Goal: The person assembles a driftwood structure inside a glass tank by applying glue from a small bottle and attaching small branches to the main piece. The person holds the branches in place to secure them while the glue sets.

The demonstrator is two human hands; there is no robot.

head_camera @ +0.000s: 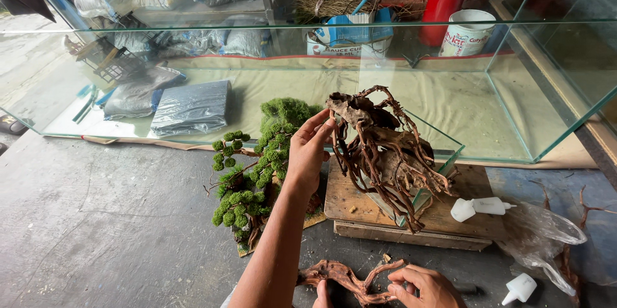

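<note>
Nearest to you, your right hand pinches a small twisted piece of driftwood that lies low on the grey floor. Further up, your left hand reaches forward with loosely open fingers, and the fingertips touch the big tangled driftwood sculpture. This sculpture stands in a small glass tank on a wooden board. Just left of it is a mossy green bonsai tree. Behind everything stands a large glass aquarium.
</note>
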